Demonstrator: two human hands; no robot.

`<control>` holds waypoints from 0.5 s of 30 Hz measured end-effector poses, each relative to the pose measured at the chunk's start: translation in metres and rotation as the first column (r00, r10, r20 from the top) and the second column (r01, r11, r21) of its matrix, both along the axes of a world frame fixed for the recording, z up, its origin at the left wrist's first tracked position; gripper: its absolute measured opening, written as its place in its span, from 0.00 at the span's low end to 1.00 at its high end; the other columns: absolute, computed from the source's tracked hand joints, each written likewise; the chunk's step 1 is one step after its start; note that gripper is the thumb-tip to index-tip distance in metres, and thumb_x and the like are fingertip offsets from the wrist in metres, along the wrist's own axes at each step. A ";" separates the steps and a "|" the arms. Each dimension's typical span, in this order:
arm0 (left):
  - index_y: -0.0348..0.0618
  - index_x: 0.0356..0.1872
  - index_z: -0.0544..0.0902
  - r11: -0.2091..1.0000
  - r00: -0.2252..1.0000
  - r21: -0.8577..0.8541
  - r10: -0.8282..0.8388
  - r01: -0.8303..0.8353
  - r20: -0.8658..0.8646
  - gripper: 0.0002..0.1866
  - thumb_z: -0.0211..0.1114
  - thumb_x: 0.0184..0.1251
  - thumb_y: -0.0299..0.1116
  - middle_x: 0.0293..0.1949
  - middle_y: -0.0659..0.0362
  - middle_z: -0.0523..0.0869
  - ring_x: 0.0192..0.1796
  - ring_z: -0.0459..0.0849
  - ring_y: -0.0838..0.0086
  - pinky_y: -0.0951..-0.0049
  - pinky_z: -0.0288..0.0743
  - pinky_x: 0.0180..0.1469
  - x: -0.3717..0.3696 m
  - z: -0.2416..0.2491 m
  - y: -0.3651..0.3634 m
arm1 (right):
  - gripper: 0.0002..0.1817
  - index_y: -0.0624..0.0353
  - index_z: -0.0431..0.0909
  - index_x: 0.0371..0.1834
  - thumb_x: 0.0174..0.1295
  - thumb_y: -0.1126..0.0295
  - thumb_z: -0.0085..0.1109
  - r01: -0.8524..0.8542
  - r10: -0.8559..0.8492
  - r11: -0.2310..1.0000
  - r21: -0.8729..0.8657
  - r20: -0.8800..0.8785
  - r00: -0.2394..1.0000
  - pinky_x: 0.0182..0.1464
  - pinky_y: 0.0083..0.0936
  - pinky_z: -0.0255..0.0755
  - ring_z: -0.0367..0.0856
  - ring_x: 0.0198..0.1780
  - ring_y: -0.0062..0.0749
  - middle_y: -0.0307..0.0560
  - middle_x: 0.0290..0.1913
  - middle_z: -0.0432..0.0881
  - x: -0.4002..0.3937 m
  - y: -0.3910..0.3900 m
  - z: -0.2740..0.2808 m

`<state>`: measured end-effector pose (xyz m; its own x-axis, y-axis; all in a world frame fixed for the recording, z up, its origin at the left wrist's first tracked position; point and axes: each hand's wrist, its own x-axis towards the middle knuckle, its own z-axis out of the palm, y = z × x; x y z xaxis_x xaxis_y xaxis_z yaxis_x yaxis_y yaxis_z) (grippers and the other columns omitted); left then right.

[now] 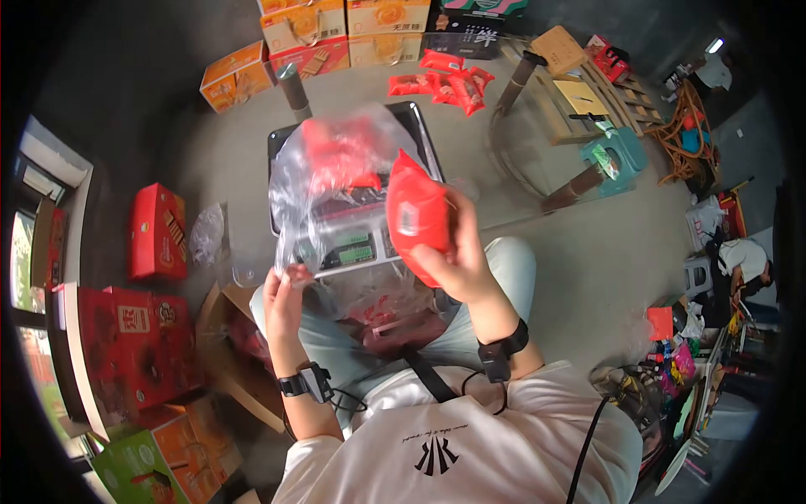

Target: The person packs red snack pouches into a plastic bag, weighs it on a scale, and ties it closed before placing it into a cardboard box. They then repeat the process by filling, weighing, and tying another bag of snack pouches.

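My right hand (460, 256) grips a glossy red sealed packet (411, 210), raised just beside the bag over the right side of the scale. At the front left corner of the scale, my left hand (285, 290) pinches the edge of a clear plastic bag (294, 193). The bag lies spread over the pan of a digital scale (388, 246), with red packets (340, 143) inside it, partly blurred by the plastic. Green digits glow on the display (355, 252), which faces me.
Beyond the scale, several red packets (457, 82) lie on the glass table (369, 84). Orange gift boxes (302, 29) line its far edge. A red box (158, 233) and a crumpled plastic bag (206, 233) are at left. A wooden pallet (617, 92) stands at far right.
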<state>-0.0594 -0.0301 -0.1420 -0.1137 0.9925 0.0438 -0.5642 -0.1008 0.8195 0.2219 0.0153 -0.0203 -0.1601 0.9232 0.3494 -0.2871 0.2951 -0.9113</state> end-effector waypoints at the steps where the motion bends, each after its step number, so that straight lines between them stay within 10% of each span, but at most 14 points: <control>1: 0.37 0.43 0.77 0.998 0.981 0.056 0.040 -0.030 -0.190 0.10 0.56 0.70 0.33 0.45 0.54 0.82 0.48 0.80 0.69 0.64 0.71 0.55 0.003 0.013 0.001 | 0.39 0.60 0.58 0.66 0.54 0.63 0.69 0.130 -0.198 0.960 0.249 0.273 0.941 0.58 0.29 0.68 0.74 0.56 0.37 0.51 0.57 0.72 -0.005 0.003 -0.003; 5: 0.36 0.43 0.76 0.980 0.896 0.195 0.113 -0.031 -0.430 0.07 0.57 0.67 0.27 0.44 0.54 0.82 0.49 0.79 0.71 0.68 0.68 0.57 0.019 0.071 0.004 | 0.40 0.56 0.68 0.61 0.39 0.72 0.73 -0.018 -0.470 0.788 0.616 0.621 0.628 0.56 0.39 0.63 0.72 0.52 0.45 0.47 0.53 0.71 -0.013 0.021 -0.011; 15: 0.33 0.57 0.70 0.940 0.900 0.339 0.111 0.043 -0.421 0.22 0.58 0.62 0.25 0.40 0.57 0.78 0.47 0.75 0.72 0.71 0.66 0.56 0.048 0.112 0.017 | 0.24 0.53 0.72 0.55 0.51 0.75 0.59 -0.094 -0.656 0.677 0.730 0.657 0.371 0.59 0.42 0.60 0.71 0.50 0.42 0.44 0.49 0.72 -0.052 0.079 -0.010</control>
